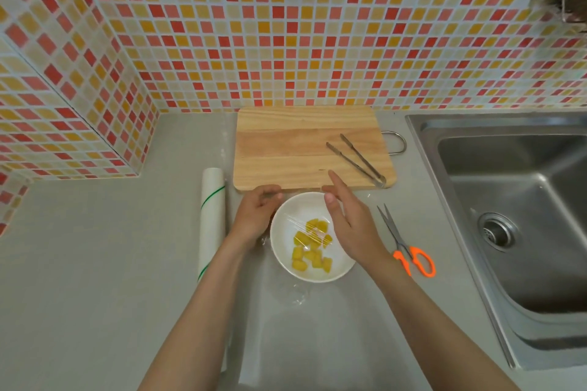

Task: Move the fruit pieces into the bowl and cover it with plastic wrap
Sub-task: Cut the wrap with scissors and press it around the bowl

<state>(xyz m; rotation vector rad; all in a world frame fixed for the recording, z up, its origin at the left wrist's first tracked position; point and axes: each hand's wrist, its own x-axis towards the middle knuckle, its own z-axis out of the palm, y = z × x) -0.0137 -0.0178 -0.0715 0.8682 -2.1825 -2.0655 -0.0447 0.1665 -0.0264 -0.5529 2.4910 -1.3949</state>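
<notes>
A white bowl [286,251] sits on the grey counter just in front of the cutting board, holding several yellow fruit pieces [313,246]. Clear plastic wrap [300,295] lies stretched over the bowl, with wrinkles across the fruit and a crumpled edge on the counter at the near side. My left hand [255,214] rests at the bowl's far left rim, fingers curled on the wrap's edge. My right hand [351,222] hovers over the bowl's right side, fingers extended and apart, touching the far rim.
A wooden cutting board [301,143] holds metal tongs [359,159]. The plastic wrap roll [212,222] lies left of the bowl. Orange-handled scissors [406,244] lie to the right. A steel sink [514,216] fills the right side. Tiled walls stand behind and to the left.
</notes>
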